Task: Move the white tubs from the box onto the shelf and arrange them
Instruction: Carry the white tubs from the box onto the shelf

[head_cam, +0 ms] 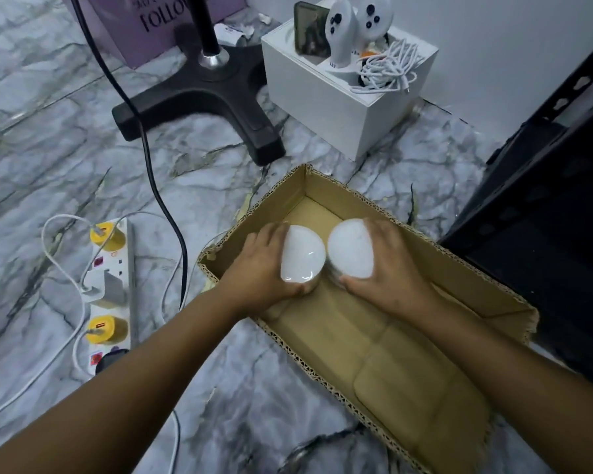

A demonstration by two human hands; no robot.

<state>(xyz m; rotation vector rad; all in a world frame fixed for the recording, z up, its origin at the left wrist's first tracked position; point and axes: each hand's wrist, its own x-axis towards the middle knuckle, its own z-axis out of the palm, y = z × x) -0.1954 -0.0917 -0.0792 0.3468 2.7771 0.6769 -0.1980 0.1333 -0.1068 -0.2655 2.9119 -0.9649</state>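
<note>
White tubs, two of them, sit side by side over the middle of the cardboard box (408, 381), touching or nearly so. Left tub (302, 254) is wrapped by the left hand (261, 265), fingers curled round its far side, thumb under the near edge. Right tub (351, 248) is gripped the same way by the right hand (394, 268). Can't tell if they're lifted or resting on the box floor.

Step looks like pick-up for transfer. Best to raise both straight up past the box walls, keep lids level, then swing toward the dark shelf (545, 234) at 3 o'clock.

Box otherwise shows only bare cardboard, so these look like the last tubs. At 12 o'clock a white box (322, 104) holds two controllers (339, 25), a phone (310, 29) and a coiled white cable (391, 66).
</note>
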